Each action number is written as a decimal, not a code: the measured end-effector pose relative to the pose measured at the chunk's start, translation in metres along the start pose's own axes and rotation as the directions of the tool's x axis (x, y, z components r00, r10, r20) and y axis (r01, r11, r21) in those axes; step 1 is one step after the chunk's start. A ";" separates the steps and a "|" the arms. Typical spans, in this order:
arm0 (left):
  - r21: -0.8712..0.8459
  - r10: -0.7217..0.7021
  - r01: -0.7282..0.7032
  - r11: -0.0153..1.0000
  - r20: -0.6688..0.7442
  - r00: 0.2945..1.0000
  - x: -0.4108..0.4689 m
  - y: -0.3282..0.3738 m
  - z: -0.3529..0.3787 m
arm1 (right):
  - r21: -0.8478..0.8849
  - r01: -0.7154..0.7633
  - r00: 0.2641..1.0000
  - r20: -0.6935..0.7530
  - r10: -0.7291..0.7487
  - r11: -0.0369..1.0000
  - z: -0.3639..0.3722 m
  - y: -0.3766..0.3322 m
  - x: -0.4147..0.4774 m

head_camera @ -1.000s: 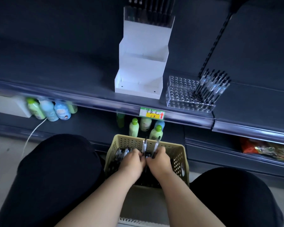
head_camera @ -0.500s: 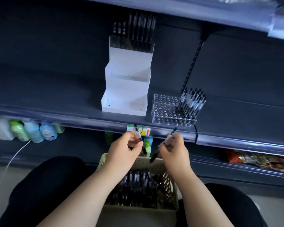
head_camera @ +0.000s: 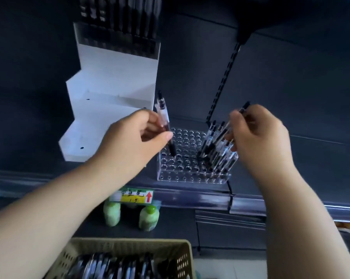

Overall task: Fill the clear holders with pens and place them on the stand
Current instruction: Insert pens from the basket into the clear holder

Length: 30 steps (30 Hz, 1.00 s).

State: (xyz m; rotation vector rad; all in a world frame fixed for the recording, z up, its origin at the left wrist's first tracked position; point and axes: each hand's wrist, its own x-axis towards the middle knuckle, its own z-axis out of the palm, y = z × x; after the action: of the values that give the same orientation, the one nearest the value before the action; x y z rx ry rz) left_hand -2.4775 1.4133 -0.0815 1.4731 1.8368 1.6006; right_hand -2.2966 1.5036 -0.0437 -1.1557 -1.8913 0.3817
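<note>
Holder (head_camera: 182, 174), clear, on shelf (head_camera: 291, 154) beside white stand (head_camera: 109, 93): right columns filled, most holes empty; left hand (head_camera: 129, 141) pinches pen (head_camera: 163, 117) over it, right hand (head_camera: 258, 137) pinches second pen (head_camera: 243, 108); stand's lower tiers unfilled, so task seems early.

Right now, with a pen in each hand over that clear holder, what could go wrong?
1. The right hand holds one pen tight beside the leaning pens; it may knock them askew.
2. The left hand pinches another pen above small holes; the tip might miss.
3. The clear holder sits near the shelf edge; a push could slide it off.
</note>
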 end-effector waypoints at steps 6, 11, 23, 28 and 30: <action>-0.101 -0.130 0.123 0.987 -0.060 0.990 0.000 -0.028 0.010 | -0.082 0.025 0.999 -0.037 -0.028 0.996 0.004 0.023 0.009; -0.112 -0.135 0.127 0.986 -0.064 0.989 -0.002 -0.027 0.017 | -0.133 0.048 0.999 0.012 -0.047 0.990 0.012 0.025 0.011; -0.055 -0.143 0.138 0.989 -0.094 0.985 -0.005 -0.030 0.023 | -0.135 0.043 0.997 0.064 -0.034 0.990 0.023 0.026 0.012; -0.075 -0.137 0.130 0.989 -0.099 0.986 -0.004 -0.034 0.020 | -0.164 0.058 0.997 0.052 -0.050 0.985 0.023 0.025 0.011; -0.088 -0.129 0.121 0.989 -0.099 0.987 -0.003 -0.034 0.020 | -0.179 0.058 0.997 0.051 -0.050 0.982 0.023 0.024 0.011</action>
State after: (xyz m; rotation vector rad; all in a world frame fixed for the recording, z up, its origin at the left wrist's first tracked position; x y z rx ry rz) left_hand -2.4782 1.4271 -0.1190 1.2355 1.8562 1.6985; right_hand -2.3029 1.5297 -0.0663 -1.2197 -2.0266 0.2123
